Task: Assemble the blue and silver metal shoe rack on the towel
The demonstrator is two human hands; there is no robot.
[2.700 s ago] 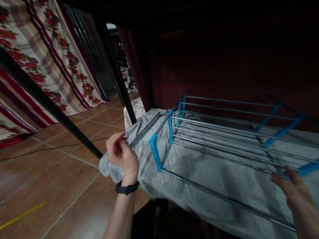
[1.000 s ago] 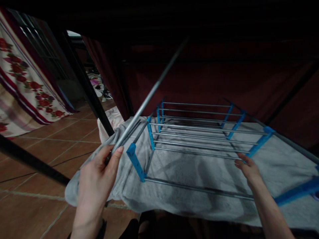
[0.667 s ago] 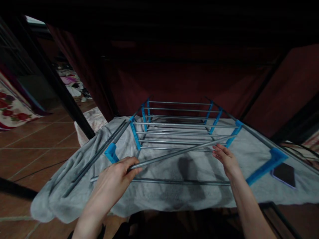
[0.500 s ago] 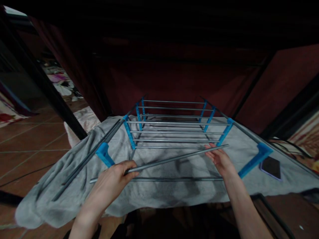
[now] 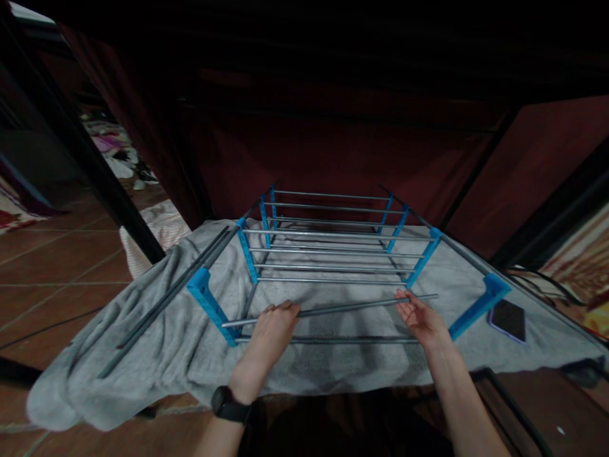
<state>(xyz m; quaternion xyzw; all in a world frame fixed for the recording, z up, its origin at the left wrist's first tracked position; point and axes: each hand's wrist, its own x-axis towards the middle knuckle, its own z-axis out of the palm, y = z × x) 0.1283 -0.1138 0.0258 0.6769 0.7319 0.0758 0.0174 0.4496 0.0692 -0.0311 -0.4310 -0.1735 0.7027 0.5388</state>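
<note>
A thin grey metal rod (image 5: 349, 308) lies across both hands, nearly level, in front of a rack of blue plastic brackets and metal bars (image 5: 333, 236). My left hand (image 5: 276, 325) wraps round it from above near its left end, which sticks out by the near left blue bracket (image 5: 212, 308). My right hand (image 5: 423, 320) has the rod between thumb and fingers close to its right end, palm up, left of the near right blue bracket (image 5: 476, 311). Below, another rod (image 5: 352, 341) runs between the near brackets; its right end is hidden by my right wrist.
A grey blanket (image 5: 162, 355) lies under the rack. Two loose dark tubes (image 5: 166, 295) rest to the left. A phone (image 5: 508, 319) lies beyond the right bracket. A dark post (image 5: 95, 152) stands on the left, and a dark red panel (image 5: 333, 152) closes off the back.
My left hand has moved right along the rod, whose left end now shows past it. The rod has become more level, its right end lower. My right hand has stayed near its end.
</note>
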